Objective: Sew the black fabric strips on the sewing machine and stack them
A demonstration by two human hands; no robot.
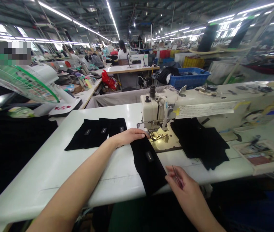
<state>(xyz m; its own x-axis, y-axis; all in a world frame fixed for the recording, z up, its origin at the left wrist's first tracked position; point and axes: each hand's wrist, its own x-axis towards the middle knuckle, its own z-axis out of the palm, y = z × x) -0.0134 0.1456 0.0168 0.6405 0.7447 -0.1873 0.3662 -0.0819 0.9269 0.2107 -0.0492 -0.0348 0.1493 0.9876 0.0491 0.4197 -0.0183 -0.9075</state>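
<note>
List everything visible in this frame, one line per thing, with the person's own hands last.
sewing machine: one, cream, on the table behind the hands
table: one, white, across the foreground
fabric strip: one, black with a small label, running from the needle to the table's near edge
labelled pieces: a few, black, overlapping, left of the machine
fabric pile: one, black, right of the needle
tray: one, pale, far right on the table
fan: one, green and white, far left
basket: one, blue, behind the machine
left hand: flat on the strip's top end
right hand: at the strip's near end, holding a thin tool
</note>
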